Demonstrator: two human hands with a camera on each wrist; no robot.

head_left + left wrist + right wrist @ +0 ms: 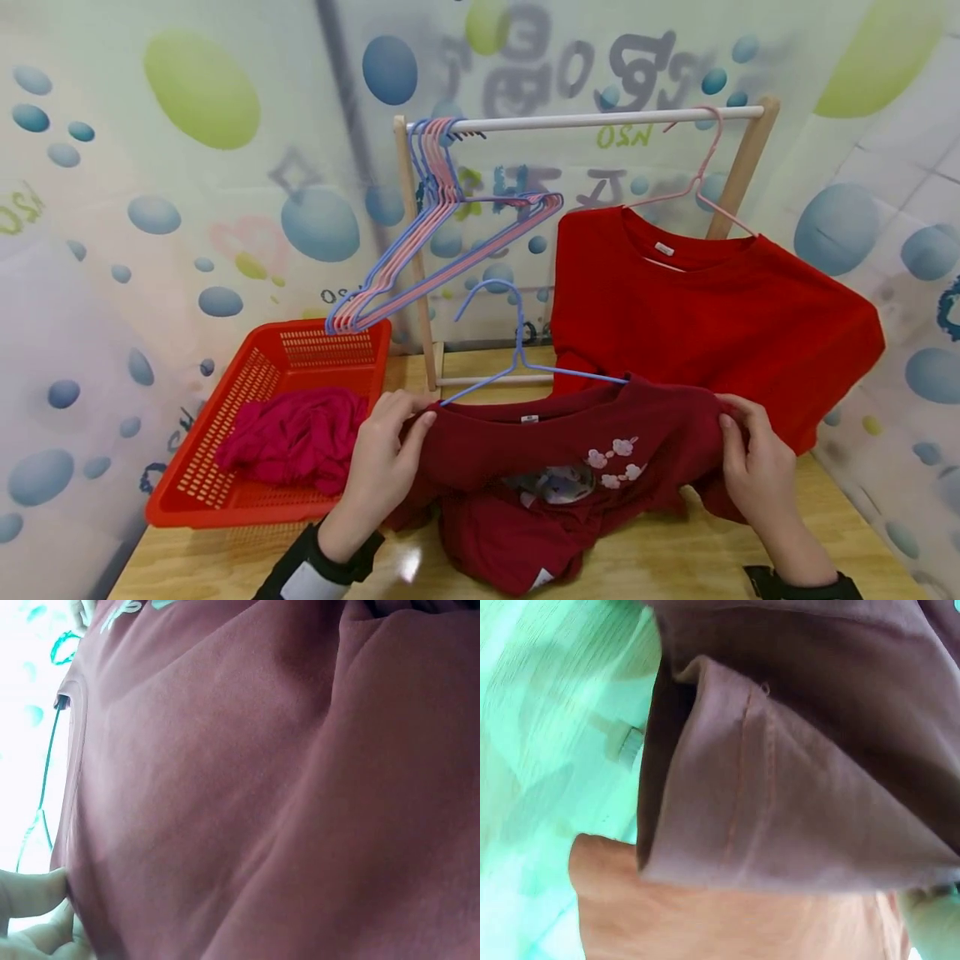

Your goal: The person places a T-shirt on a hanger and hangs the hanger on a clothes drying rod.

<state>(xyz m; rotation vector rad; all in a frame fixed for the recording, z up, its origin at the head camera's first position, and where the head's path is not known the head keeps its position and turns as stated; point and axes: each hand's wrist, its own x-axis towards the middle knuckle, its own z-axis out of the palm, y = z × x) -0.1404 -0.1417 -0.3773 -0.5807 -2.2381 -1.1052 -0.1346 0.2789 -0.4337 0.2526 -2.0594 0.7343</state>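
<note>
A dark red shirt [480, 450] with pink flower embroidery hangs between my two hands, a blue hanger [517, 358] inside its neckline with the hook upward. At the shirt's left shoulder, my left hand [386, 454] pinches the cloth between thumb and fingers; that pinch also shows at the lower left of the left wrist view. My right hand [761, 458] grips the other shoulder near the sleeve. The right wrist view shows the sleeve opening [780, 787] up close, with only a bit of my hand at its edge. The shirt's lower part is bunched over the table.
Behind stands a rack with a white bar [585, 121]. Several blue and pink hangers [442, 208] hang at its left end, and a bright red shirt [697, 317] on a pink hanger [701, 175] at its right. A red basket [255, 508] at left holds magenta cloth [292, 437].
</note>
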